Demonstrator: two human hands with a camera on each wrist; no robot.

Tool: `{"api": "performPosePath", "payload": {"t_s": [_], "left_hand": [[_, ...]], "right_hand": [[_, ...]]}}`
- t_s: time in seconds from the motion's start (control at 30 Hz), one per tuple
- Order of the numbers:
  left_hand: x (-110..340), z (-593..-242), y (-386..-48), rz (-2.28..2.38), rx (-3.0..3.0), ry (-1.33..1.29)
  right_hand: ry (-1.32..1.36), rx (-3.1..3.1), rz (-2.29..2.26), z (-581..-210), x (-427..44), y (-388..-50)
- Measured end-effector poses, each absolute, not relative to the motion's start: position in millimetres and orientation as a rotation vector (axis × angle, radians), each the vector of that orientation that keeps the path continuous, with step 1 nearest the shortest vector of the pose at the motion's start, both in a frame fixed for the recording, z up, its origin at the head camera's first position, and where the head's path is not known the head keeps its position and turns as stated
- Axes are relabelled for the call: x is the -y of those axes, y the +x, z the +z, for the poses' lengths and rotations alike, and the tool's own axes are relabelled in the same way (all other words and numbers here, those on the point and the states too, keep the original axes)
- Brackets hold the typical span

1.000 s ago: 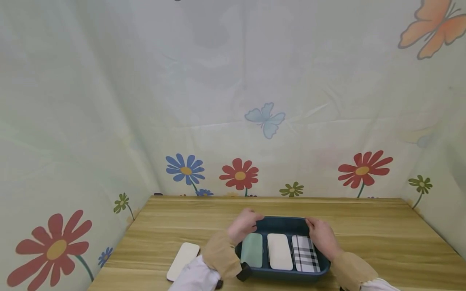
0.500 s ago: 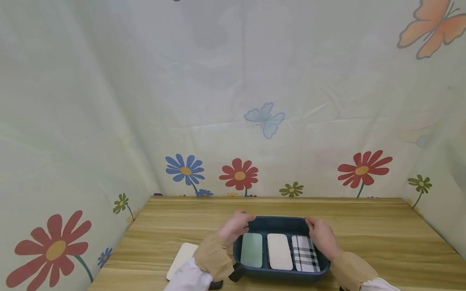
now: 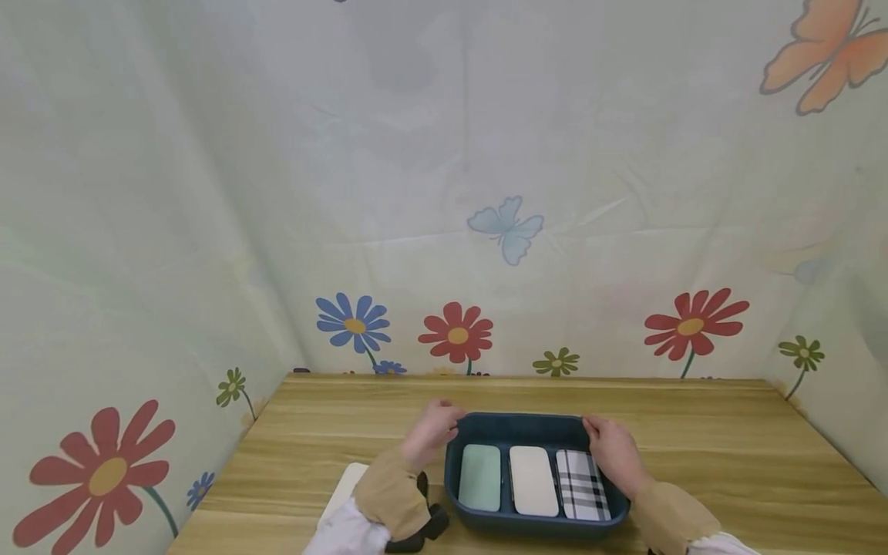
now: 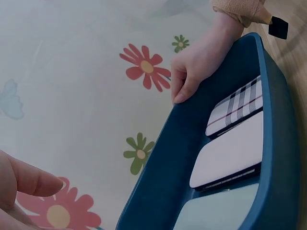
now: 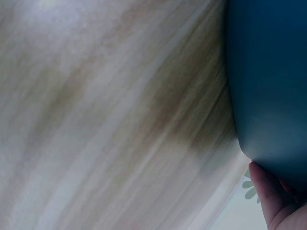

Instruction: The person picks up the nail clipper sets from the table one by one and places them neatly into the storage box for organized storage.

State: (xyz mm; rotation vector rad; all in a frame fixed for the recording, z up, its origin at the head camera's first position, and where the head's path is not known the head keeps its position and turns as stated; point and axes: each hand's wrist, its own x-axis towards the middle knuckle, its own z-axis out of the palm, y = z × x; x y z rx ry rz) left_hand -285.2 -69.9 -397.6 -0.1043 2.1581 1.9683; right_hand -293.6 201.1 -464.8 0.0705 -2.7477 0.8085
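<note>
A dark blue bin stands on the table, seen in the head view and from above its left end in the left wrist view. In it lie three flat, rounded rectangular cases side by side: a pale green one, a white one and a black-and-white plaid one. My right hand pinches the rim at the far right corner, and its fingers show at the bin's edge in the right wrist view. Beside the far left corner, my left hand is held with thumb extended, apart from the rim in its wrist view.
Left of the bin, another white flat case lies on the wooden table, partly under my left sleeve. A flower-and-butterfly printed curtain hangs behind the table and along its sides.
My left hand has slid left from the bin's far rim, off past the far left corner. My right hand and the bin have stayed in place.
</note>
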Motion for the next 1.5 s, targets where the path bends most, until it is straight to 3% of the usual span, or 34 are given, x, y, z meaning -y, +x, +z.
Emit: {"api": "performPosePath", "payload": {"t_s": [0.63,0.73,0.9,0.97,1.2,1.5], "left_hand": [[113,-402,-283,2.006,-2.157,-0.106],[123,-422,-297,2.022,-2.172,-0.075],[155,-502,-359,2.068,-2.132,0.076],[157,-502,-358,2.048,-2.141,0.037],[147,-430,-292,1.986,-2.194,-0.082],[163,-427,-286,2.031,-2.205,-0.181]], "right_hand": [[0.091,2.724,0.809,-467,-203,-294],[0.085,2.735,0.811,-467,-203,-295],[0.078,2.749,0.815,-466,-202,-294],[0.068,2.757,0.82,-466,-202,-293],[0.04,2.777,0.84,-466,-201,-293],[0.047,2.796,0.844,-464,-200,-295]]}}
